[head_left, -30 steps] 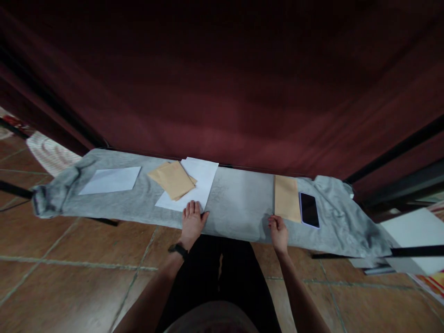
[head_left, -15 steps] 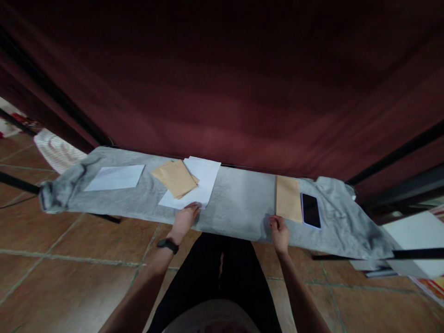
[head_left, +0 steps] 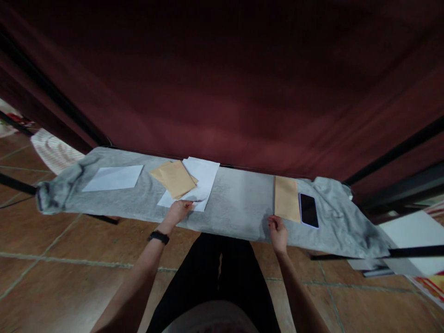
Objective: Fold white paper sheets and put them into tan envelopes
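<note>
A narrow table under a grey cloth (head_left: 239,208) runs across in front of me. My left hand (head_left: 177,212), with a black watch on the wrist, pinches the near edge of a white sheet (head_left: 201,178) and lifts it a little. Two tan envelopes (head_left: 175,178) lie stacked on that sheet. My right hand (head_left: 277,231) rests curled on the cloth at the near edge, just below a single tan envelope (head_left: 286,199). A black phone (head_left: 308,210) lies right beside that envelope.
A white envelope (head_left: 113,178) lies at the left end of the cloth. A dark red curtain (head_left: 225,92) hangs directly behind the table. White boards (head_left: 412,236) sit low at the right. Brown tiles (head_left: 62,273) cover the floor.
My left hand went from lying flat on the white sheet's near corner to sliding left and pinching its edge, which now lifts slightly. My right hand stayed put.
</note>
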